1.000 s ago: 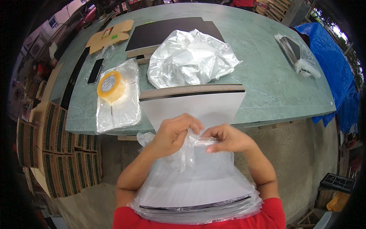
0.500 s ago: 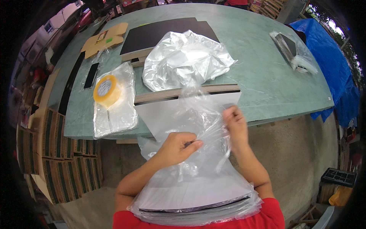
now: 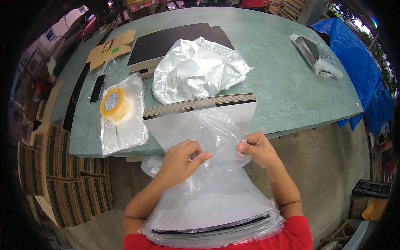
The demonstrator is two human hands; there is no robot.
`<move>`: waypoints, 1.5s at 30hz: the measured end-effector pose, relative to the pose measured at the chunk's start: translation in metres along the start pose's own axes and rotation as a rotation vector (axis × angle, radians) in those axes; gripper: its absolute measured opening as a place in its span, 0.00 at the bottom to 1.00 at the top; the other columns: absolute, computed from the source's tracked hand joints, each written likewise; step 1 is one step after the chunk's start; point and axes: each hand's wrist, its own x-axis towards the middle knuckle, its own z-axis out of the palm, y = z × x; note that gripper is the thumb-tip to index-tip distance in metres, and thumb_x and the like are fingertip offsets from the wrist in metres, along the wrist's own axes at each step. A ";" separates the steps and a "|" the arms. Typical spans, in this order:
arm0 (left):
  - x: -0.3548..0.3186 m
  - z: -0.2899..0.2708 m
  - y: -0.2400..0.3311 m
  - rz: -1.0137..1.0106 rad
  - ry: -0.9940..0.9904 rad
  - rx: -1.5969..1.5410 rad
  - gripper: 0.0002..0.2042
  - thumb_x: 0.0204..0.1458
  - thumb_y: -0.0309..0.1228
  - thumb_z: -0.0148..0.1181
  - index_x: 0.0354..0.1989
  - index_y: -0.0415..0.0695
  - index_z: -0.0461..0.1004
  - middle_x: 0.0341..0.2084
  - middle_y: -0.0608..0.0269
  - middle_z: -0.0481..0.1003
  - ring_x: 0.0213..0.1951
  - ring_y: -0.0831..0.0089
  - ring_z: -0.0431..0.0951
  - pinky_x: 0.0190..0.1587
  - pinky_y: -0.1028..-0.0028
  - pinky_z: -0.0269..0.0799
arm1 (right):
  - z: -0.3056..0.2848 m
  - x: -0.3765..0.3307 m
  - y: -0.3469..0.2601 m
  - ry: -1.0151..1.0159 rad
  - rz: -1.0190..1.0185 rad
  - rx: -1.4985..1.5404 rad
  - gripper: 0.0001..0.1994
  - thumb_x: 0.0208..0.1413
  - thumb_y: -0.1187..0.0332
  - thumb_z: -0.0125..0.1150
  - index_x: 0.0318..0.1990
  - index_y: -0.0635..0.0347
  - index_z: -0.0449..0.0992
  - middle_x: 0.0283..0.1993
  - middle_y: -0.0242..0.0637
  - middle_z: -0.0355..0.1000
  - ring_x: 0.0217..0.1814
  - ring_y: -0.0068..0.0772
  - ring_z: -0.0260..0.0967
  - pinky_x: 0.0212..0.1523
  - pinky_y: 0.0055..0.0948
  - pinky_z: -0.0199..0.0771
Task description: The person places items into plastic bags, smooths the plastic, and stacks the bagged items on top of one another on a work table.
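By the table's [image 3: 287, 89] near edge, L hand [image 3: 180, 161] half-curled (grip unclear), R hand [image 3: 261, 151] pinching plastic bag [image 3: 221, 127], prob. for tension.

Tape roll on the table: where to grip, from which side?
Probably the outer wall of the tape roll, from above on the near side. It lies with its core facing up, nothing on top, and its curved side shows. Lift straight: the clear plastic beneath looks loose.
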 end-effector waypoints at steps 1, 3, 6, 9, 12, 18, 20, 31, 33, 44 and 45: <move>0.004 0.001 0.007 0.057 -0.015 -0.055 0.12 0.41 0.34 0.60 0.18 0.39 0.67 0.16 0.60 0.68 0.18 0.71 0.67 0.22 0.76 0.61 | 0.005 0.001 0.001 -0.013 -0.002 0.052 0.10 0.41 0.65 0.63 0.22 0.63 0.72 0.20 0.29 0.68 0.23 0.15 0.61 0.24 0.15 0.60; 0.008 0.009 0.021 0.164 -0.038 -0.164 0.10 0.41 0.31 0.61 0.18 0.38 0.68 0.17 0.63 0.69 0.20 0.77 0.67 0.23 0.79 0.61 | 0.024 0.003 0.002 -0.049 -0.005 0.156 0.11 0.42 0.62 0.62 0.21 0.61 0.72 0.20 0.28 0.67 0.22 0.15 0.60 0.23 0.16 0.59; 0.012 0.026 0.026 0.069 -0.032 -0.396 0.09 0.40 0.28 0.61 0.18 0.38 0.68 0.16 0.65 0.68 0.21 0.81 0.66 0.24 0.80 0.61 | 0.054 0.002 0.005 0.047 -0.106 0.516 0.12 0.43 0.59 0.61 0.23 0.60 0.72 0.20 0.27 0.67 0.22 0.17 0.62 0.23 0.17 0.61; -0.005 0.002 -0.018 -0.072 0.105 -0.315 0.06 0.41 0.25 0.57 0.17 0.38 0.68 0.16 0.68 0.67 0.20 0.83 0.64 0.24 0.80 0.61 | 0.021 0.004 0.022 -0.024 0.001 0.751 0.12 0.43 0.59 0.60 0.23 0.59 0.71 0.20 0.27 0.66 0.22 0.17 0.62 0.23 0.18 0.61; -0.016 -0.052 -0.054 -0.275 0.478 -0.221 0.06 0.41 0.25 0.57 0.17 0.39 0.68 0.15 0.68 0.68 0.20 0.83 0.66 0.24 0.80 0.62 | 0.017 -0.006 -0.012 0.014 -0.008 0.352 0.13 0.43 0.59 0.60 0.20 0.58 0.69 0.20 0.26 0.65 0.20 0.16 0.60 0.21 0.19 0.60; -0.003 -0.009 0.035 0.125 0.001 -0.261 0.06 0.40 0.25 0.59 0.18 0.39 0.69 0.16 0.67 0.69 0.21 0.82 0.67 0.25 0.81 0.63 | 0.042 0.010 -0.005 -0.257 -0.106 0.160 0.12 0.43 0.62 0.60 0.18 0.58 0.68 0.18 0.26 0.64 0.18 0.13 0.56 0.17 0.18 0.55; 0.000 0.002 0.041 0.044 -0.024 -0.354 0.05 0.40 0.25 0.59 0.18 0.39 0.69 0.16 0.68 0.69 0.21 0.82 0.67 0.25 0.82 0.63 | 0.047 0.012 -0.002 -0.205 -0.047 0.303 0.12 0.44 0.63 0.60 0.18 0.59 0.68 0.18 0.26 0.64 0.18 0.13 0.56 0.17 0.18 0.54; -0.005 -0.020 0.012 -0.039 -0.004 -0.304 0.01 0.41 0.22 0.53 0.22 0.38 0.69 0.19 0.68 0.69 0.25 0.84 0.67 0.29 0.82 0.62 | 0.039 0.013 0.007 -0.206 -0.084 0.168 0.13 0.47 0.61 0.57 0.23 0.62 0.71 0.20 0.29 0.66 0.21 0.16 0.59 0.20 0.18 0.58; -0.001 0.000 0.028 0.050 -0.090 -0.368 0.03 0.39 0.23 0.56 0.22 0.38 0.70 0.19 0.68 0.69 0.25 0.83 0.66 0.29 0.82 0.62 | 0.051 0.016 0.006 -0.205 -0.016 0.192 0.14 0.47 0.59 0.57 0.23 0.62 0.71 0.20 0.28 0.65 0.21 0.16 0.59 0.21 0.18 0.57; -0.023 -0.064 -0.004 0.023 0.639 0.083 0.05 0.42 0.25 0.54 0.26 0.39 0.67 0.23 0.67 0.67 0.28 0.79 0.66 0.33 0.77 0.63 | 0.035 0.000 -0.008 -0.233 -0.059 0.066 0.09 0.48 0.66 0.56 0.23 0.62 0.71 0.22 0.33 0.68 0.26 0.24 0.64 0.30 0.23 0.65; -0.017 -0.051 0.017 0.148 0.559 0.146 0.06 0.43 0.26 0.54 0.28 0.39 0.67 0.24 0.66 0.68 0.29 0.78 0.67 0.33 0.77 0.64 | 0.039 0.001 -0.017 -0.182 -0.276 -0.004 0.08 0.47 0.67 0.56 0.25 0.63 0.71 0.24 0.34 0.68 0.29 0.26 0.65 0.32 0.24 0.65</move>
